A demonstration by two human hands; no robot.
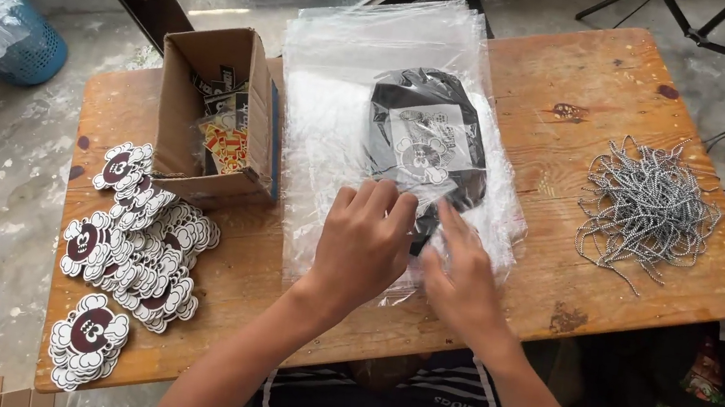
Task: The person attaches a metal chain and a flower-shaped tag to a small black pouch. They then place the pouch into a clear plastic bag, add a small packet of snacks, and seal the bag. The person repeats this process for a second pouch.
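**While both hands are pressing down, a black item is sitting inside the top clear bag**

While the left hand [364, 242] is lying flat with fingers spread on the near end of the clear plastic bag [334, 133], the right hand [463, 279] is flattening the same end beside it, fingers extended, neither one clenched around anything; the pressing seems meant for holding the slippery film steady at its opening. Just beyond the fingertips, the black folded cloth item with a white printed patch [428, 137] is resting inside that bag, on top of a stack of similar clear bags, near the middle of the worn wooden table [579, 73]. Left of the hands, flower-shaped white and maroon stickers [130, 246] are lying fanned out in overlapping piles within easy reach. Behind them an open brown cardboard box [207, 101] is holding more printed cards. Off to the right, well apart, a heap of black-and-white braided cords [645, 207] is waiting
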